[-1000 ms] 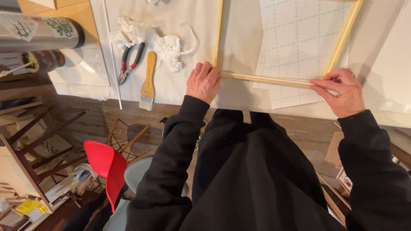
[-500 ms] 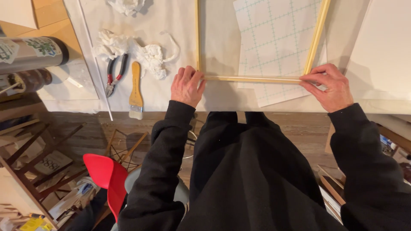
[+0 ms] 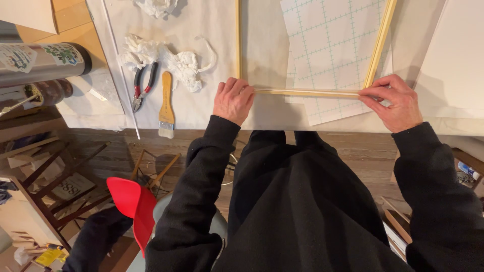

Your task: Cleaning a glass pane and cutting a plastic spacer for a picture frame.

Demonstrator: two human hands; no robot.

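Observation:
A light wooden frame [image 3: 307, 92] lies flat on a table covered with white paper [image 3: 267, 45]. My left hand [image 3: 233, 99] presses down on the frame's near left corner, fingers curled over the wood. At the near right corner my right hand [image 3: 396, 103] pinches the joint where the near bar meets the right side bar [image 3: 380, 43]. Inside the frame sits a white sheet with a green grid [image 3: 333, 45]. Black sleeves cover both my arms.
Left of the frame lie a wooden-handled flat brush [image 3: 166, 103], red-handled pliers [image 3: 142, 85] and crumpled white rags [image 3: 171, 60]. A metal cylinder [image 3: 43, 63] sits at far left. Below the table edge are a wood floor, a red chair [image 3: 132, 204] and wooden stools.
My view has shifted, so the table and tools sit further right in the picture. Both hands stay on the frame's near corners, with my left hand's fingers now closer over the corner.

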